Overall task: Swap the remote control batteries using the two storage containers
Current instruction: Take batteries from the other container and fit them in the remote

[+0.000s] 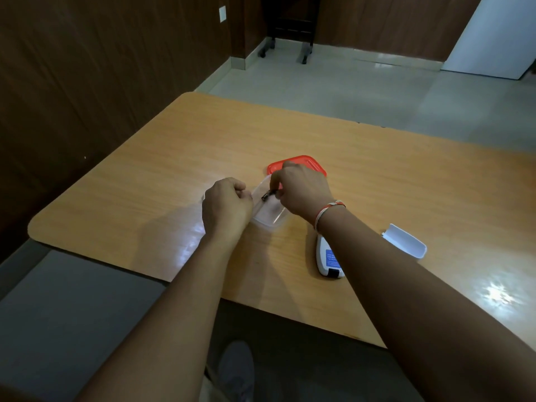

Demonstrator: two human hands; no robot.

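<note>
- Nearest, the remote control (329, 258) lies on the wooden table (145, 181), partly under the right forearm, its back up with a blue label showing; whether the battery bay is empty is hidden.
- Just to its right lies its detached white battery cover (406, 240) — a thin shell, apart from the remote and clear of the work.
- Further in, the clear container (268, 213) sits open between the two hands. It looks light and thin-walled, so I judge it would slide or tip unless steadied.
- The left hand (226, 207) rests at the container's left wall, fingers curled together; whether it actually grips the rim or anything else cannot be told.
- The right hand (304, 190) has its fingertips pinched on a small dark battery (267, 195), held over the container's mouth — tilted, not yet lying on the floor of the box.
- The battery is stiff, smooth and small, likely to roll or slip; a pinch across its middle is the sure hold.
- Behind the right hand lies a red lid (310, 165), either a loose lid or the second container shut; the hand hides which.
- Nothing else crowds the table; the right forearm over the remote is the only thing in the way.
</note>
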